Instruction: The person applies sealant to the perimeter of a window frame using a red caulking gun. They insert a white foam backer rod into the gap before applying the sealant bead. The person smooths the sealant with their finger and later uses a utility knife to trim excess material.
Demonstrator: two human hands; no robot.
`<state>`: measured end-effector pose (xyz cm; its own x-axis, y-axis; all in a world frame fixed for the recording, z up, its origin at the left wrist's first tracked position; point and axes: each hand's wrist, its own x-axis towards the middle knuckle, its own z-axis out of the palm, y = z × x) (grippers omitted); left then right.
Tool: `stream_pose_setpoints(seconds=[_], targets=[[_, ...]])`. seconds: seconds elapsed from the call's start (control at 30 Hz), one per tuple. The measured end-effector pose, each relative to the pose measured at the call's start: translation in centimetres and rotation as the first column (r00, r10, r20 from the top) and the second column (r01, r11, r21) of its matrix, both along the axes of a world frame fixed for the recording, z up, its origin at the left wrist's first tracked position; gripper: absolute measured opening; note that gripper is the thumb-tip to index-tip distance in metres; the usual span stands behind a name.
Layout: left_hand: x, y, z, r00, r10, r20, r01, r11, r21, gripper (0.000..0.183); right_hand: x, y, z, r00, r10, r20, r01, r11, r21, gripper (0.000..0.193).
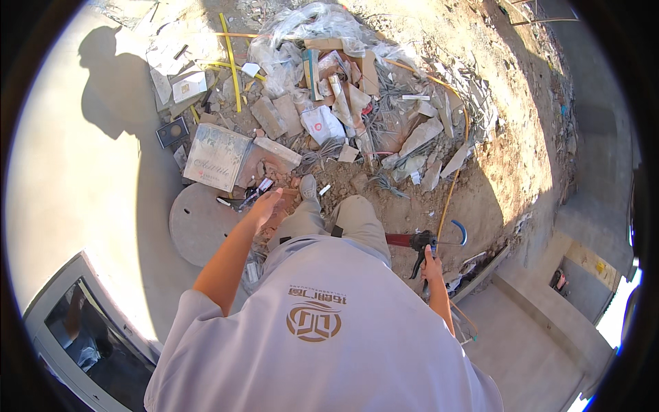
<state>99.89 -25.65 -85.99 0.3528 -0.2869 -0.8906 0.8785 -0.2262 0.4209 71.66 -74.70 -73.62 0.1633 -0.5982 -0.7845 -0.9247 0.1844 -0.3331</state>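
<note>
My right hand is closed around the black handle of a caulking gun, low at my right side. The gun's dark red barrel points left, close to my thigh, and a metal rod with a blue hooked end sticks out to the right. My left hand hangs out in front on the left with its fingers stretched, and nothing shows in it. Small white and dark items lie on the rubble just beyond its fingers. Below that hand is a round concrete cover.
Rubble and waste spread ahead: a worn printed cardboard box, clear plastic sheeting, a white bag and yellow strips. A long orange hose runs down the right. A framed window stands lower left.
</note>
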Motion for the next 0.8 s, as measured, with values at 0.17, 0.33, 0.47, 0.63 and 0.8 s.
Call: stream_pose_setpoints(seconds=[0.17,0.33,0.47,0.63,0.8], targets=[[2.4,4.2,-0.9,0.964,-0.041,0.262,0.004,0.99,0.138,0.062,6.5,-1.9,-1.8,0.998,0.057,-0.004,-0.056,0.994,0.093,0.064],[5.2,10.8,-1.1,0.933,-0.037,0.357,-0.068,0.958,0.278,0.061,13.3,-1.4,-4.6,0.873,0.487,-0.011,-0.483,0.868,0.114,0.05],[10.9,11.9,1.6,0.95,0.007,0.313,-0.101,0.953,0.286,0.064,20.3,-0.9,-6.3,0.625,0.779,-0.046,-0.778,0.627,0.043,0.038],[24.7,11.7,6.6,0.873,-0.235,0.428,0.025,0.897,0.442,0.063,33.3,-0.5,-8.1,0.524,0.825,-0.213,-0.818,0.556,0.145,0.037],[39.4,12.8,15.3,0.799,-0.421,0.429,0.161,0.838,0.522,0.059,44.6,-0.1,-7.2,0.55,0.808,-0.212,-0.809,0.579,0.107,0.048]])
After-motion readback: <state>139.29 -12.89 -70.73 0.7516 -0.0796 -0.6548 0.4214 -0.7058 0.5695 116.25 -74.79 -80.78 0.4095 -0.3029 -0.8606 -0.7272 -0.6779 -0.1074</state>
